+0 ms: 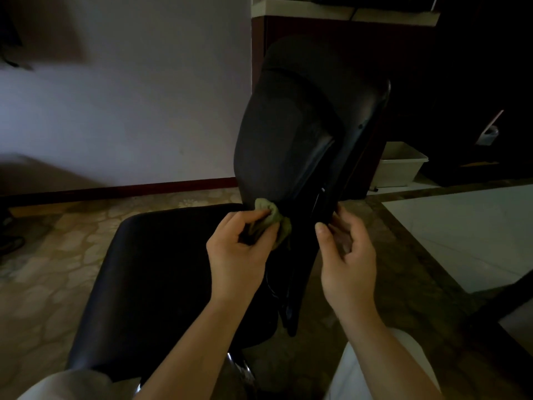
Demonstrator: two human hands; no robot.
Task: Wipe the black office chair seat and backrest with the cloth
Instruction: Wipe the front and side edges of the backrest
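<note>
**Cloth at the foot of the backrest**

The left hand (pixel 239 249) has the cloth (pixel 266 212) bunched up, thumb and curled fingers pinching the green wad. It's pressed against the bottom edge of the backrest (pixel 277 134), right where that meets the rear of the seat (pixel 161 272).

The right hand (pixel 346 255) is on the other side. Its thumb sits on the near face of the backrest's side edge and its fingers curl round behind, holding it low down. The backrest stands tall and dark above the two hands, seen edge-on. The seat stretches away to the left, black and glossy.

It's dim in here. A pale wall (pixel 129 111) with a red skirting runs behind the chair, and there's patterned floor (pixel 57 255) under it. A white tub (pixel 401 166) sits on the floor beyond the backrest, off to the right. Pale trouser legs (pixel 360 379) show at the bottom of the view.
</note>
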